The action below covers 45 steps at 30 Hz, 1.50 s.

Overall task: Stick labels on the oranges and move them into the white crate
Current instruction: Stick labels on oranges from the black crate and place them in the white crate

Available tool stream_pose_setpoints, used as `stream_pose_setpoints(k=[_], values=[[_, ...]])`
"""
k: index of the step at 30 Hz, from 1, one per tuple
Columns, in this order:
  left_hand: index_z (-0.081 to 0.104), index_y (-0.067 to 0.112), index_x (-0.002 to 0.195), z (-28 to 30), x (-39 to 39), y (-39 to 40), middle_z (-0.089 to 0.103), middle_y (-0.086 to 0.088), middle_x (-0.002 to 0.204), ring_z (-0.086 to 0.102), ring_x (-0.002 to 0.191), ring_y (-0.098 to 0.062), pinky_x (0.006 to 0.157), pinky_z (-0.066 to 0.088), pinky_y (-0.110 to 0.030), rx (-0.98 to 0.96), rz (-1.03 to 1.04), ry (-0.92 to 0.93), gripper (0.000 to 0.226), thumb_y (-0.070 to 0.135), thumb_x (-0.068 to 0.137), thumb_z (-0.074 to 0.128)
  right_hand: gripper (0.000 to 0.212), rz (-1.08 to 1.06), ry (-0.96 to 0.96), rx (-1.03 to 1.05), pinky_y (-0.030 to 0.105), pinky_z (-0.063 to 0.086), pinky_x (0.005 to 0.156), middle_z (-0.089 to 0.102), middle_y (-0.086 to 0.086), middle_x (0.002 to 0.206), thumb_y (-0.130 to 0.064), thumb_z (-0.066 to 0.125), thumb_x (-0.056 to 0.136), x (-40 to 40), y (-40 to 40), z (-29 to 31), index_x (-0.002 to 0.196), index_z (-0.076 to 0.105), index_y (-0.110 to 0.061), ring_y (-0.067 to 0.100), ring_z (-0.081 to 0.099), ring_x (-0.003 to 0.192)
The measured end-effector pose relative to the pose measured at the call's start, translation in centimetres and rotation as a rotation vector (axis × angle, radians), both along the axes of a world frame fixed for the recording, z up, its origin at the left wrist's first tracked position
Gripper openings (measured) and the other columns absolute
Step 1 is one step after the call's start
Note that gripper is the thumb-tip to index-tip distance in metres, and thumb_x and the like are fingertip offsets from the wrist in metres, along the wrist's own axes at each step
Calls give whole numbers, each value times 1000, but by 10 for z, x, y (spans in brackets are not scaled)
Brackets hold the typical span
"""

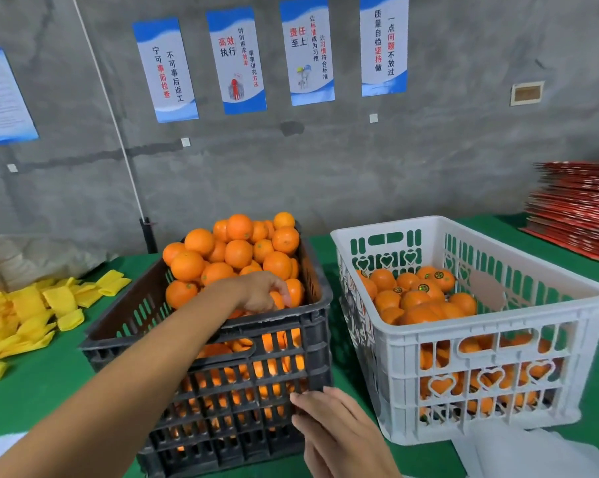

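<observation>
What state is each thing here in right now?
Black crate: heaped with unlabelled oranges.
White crate: part full of oranges, some showing labels.
Left hand: in the black crate, fingers curled on an orange.
Right hand: open, fingertips at the black crate's corner.
</observation>
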<state>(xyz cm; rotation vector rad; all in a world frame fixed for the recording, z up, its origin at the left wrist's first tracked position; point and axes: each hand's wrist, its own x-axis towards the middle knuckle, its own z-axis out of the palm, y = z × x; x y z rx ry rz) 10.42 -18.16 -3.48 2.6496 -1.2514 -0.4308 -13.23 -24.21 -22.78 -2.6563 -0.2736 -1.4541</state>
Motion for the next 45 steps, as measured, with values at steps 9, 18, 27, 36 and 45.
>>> stream_pose_setpoints(k=[9, 18, 27, 36, 45], values=[[53, 43, 108, -26, -129, 97, 48, 9, 128, 56, 122, -10, 76, 52, -13, -1348, -127, -282, 36, 35, 86, 81, 26, 172, 11, -37, 29, 41, 115, 61, -8, 140, -25, 41, 110, -3, 22, 2, 126, 60, -21, 7, 58, 130], [41, 19, 127, -196, -172, 161, 64, 6, 107, 68, 83, -22, 70, 57, -31, -1310, 257, 523, 56, 38, 91, 79, 44, 132, 717, 27, 36, 44, 107, 54, -6, 145, -39, 40, 105, -6, 45, -26, 143, 56, -27, 19, 49, 131], [46, 31, 119, -247, -171, 173, 66, -10, 100, 69, 79, -32, 77, 62, -41, -1287, 501, 657, 38, 39, 95, 74, 83, 79, 938, 68, 31, 33, 103, 36, -21, 148, -90, 36, 84, 3, 47, -39, 148, 51, -39, 6, 32, 129], [47, 31, 111, -242, -182, 170, 70, -1, 84, 70, 77, -24, 76, 60, -28, -1393, 454, 724, 21, 32, 100, 65, 59, 97, 968, 82, 30, 40, 92, 42, -20, 122, -71, 44, 97, 8, 55, -32, 133, 67, -31, 9, 42, 106], [47, 31, 113, -242, -182, 168, 69, 11, 87, 71, 80, -24, 80, 61, -33, -1398, 530, 608, 24, 35, 97, 64, 85, 85, 1003, 110, 27, 36, 91, 34, -22, 128, -89, 35, 88, 5, 54, -35, 148, 53, -32, 2, 36, 104]])
